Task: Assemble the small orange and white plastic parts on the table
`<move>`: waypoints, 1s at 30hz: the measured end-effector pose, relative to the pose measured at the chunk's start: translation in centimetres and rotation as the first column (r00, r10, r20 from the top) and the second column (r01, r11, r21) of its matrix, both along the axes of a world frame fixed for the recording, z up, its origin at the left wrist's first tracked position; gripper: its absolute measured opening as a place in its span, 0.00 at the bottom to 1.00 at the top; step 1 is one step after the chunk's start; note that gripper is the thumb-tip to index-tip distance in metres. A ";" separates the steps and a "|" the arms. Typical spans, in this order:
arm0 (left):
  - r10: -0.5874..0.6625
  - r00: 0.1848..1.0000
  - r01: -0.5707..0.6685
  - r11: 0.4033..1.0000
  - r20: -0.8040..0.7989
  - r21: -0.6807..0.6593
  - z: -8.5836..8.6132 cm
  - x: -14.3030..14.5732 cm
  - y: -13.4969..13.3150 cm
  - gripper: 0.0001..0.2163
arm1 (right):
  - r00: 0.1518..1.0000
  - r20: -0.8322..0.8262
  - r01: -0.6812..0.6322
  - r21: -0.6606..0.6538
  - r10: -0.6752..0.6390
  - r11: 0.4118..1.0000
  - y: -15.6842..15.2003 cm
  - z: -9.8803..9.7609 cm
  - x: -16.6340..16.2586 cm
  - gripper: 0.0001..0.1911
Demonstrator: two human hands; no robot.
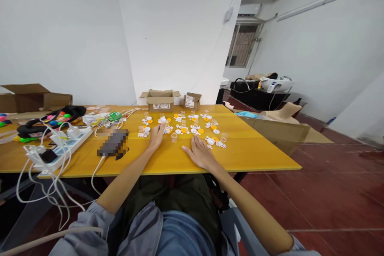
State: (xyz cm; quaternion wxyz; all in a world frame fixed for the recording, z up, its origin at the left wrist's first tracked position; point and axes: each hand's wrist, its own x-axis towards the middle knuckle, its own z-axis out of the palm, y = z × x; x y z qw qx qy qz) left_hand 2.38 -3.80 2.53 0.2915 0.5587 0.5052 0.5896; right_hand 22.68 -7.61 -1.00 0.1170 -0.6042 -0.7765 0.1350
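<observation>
My left hand [156, 136] reaches forward over the table, its fingers closed at the tips around a small white round part [163, 120]. Close to it on the table is a clear plastic cup [174, 138]. My right hand [201, 153] lies palm down on the tabletop, fingers stretched out, holding nothing. Just beyond its fingertips are a yellow disc [201, 131] and a white disc [194, 131]. To its right sit a white round part [211, 141], white cut-out pieces [221, 144] and another clear cup [224, 136]. Similar small groups of parts are spread across the table.
Behind the parts stand an open cardboard box [161, 106] and a smaller carton [192, 101]. Left are a blurred dark device [113, 143], a power strip [64, 150] with tangled cables and a black bag [48, 122] with coloured balls. A large cardboard box [276, 134] adjoins the table's right side.
</observation>
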 end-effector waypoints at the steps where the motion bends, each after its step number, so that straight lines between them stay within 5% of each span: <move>1: -0.004 1.000 0.004 1.000 0.000 -0.002 0.0 0.0 0.0 0.20 | 1.000 0.004 0.009 0.000 -0.009 1.000 0.0 0.0 0.2 0.51; 19: 0.029 1.000 -0.029 0.999 -0.006 -0.028 -0.3 -0.1 0.3 0.21 | 0.996 -0.023 0.085 0.085 -0.083 0.993 1.1 -1.9 2.0 0.52; 30: 0.001 0.998 -0.001 1.000 -0.055 -0.007 0.3 0.1 -0.2 0.22 | 0.991 0.001 0.135 0.078 -0.135 0.988 1.0 -1.5 2.6 0.52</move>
